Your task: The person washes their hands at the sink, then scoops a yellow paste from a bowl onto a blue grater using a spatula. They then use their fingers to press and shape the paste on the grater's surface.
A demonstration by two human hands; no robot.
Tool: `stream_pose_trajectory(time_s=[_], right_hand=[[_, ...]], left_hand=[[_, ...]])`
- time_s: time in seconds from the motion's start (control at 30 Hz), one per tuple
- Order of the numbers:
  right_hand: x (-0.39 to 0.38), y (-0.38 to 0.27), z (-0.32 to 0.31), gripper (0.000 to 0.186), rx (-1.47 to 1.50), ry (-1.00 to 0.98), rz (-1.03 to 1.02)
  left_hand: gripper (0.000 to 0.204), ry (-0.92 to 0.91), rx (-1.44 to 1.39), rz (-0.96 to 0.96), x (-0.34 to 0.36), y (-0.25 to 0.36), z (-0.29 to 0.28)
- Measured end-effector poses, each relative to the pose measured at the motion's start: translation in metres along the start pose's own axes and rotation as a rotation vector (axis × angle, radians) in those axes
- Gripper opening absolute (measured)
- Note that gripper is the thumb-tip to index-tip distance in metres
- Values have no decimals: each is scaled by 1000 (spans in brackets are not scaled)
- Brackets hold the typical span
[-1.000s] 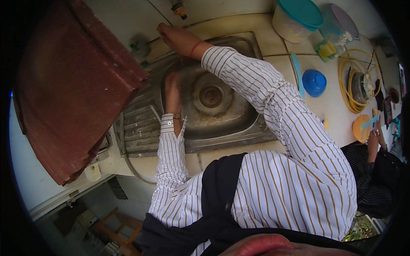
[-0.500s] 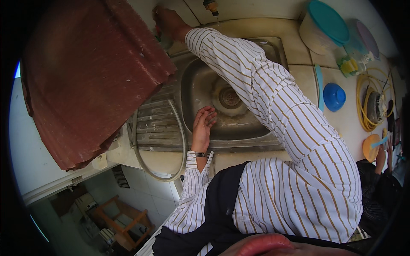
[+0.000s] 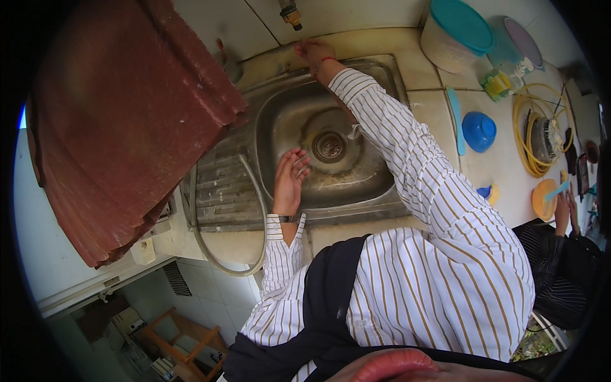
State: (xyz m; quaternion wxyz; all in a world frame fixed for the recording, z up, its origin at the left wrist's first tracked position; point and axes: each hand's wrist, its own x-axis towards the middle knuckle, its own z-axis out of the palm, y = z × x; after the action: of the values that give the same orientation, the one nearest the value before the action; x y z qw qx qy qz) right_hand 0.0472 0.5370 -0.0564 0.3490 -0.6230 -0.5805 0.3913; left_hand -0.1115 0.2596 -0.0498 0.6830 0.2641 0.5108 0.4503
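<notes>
My left hand hovers over the near edge of the metal sink, fingers apart and slightly bent, holding nothing. Across the basin reaches my right arm, and my right hand is at the far rim, just below the brass-coloured tap. Its fingers point to the left and look loosely stretched, with nothing visible in them. The round drain shows at the bottom of the basin. No water is visible under the tap.
A reddish-brown corrugated sheet juts in at the left. A grey hose loops over the drainboard. On the right are a teal-lidded tub, a blue bowl, a coiled yellow hose and another person's hand by an orange dish.
My right hand has come back from the far left, behind the drainboard, to below the tap. My left hand stays over the near sink edge. The view has shifted slightly.
</notes>
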Motion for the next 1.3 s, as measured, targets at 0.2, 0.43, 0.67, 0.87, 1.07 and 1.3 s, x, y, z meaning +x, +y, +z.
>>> stream_pose_trajectory(time_s=[0.2, 0.43, 0.67, 0.87, 1.07, 1.3], right_hand=[[-85, 7, -57, 34, -340, -150, -37], [-263, 45, -87, 29, -723, -520, -118], [-430, 102, -186, 22, -304, -181, -294], [-564, 136, -319, 17, 42, 124, -194], [-708, 229, -445, 17, -480, 362, 591], [-771, 342, -597, 33, -87, 1041, 628]], left_hand=[[32, -62, 1, -59, -1, -1, 36], [17, 44, -34, -156, 70, -26, 93], [40, -66, 34, -84, 154, -5, 198], [29, 6, -188, -109, 218, 24, 220], [21, 71, -191, -83, 150, -25, 275], [24, -25, -146, 6, -79, -136, 356]])
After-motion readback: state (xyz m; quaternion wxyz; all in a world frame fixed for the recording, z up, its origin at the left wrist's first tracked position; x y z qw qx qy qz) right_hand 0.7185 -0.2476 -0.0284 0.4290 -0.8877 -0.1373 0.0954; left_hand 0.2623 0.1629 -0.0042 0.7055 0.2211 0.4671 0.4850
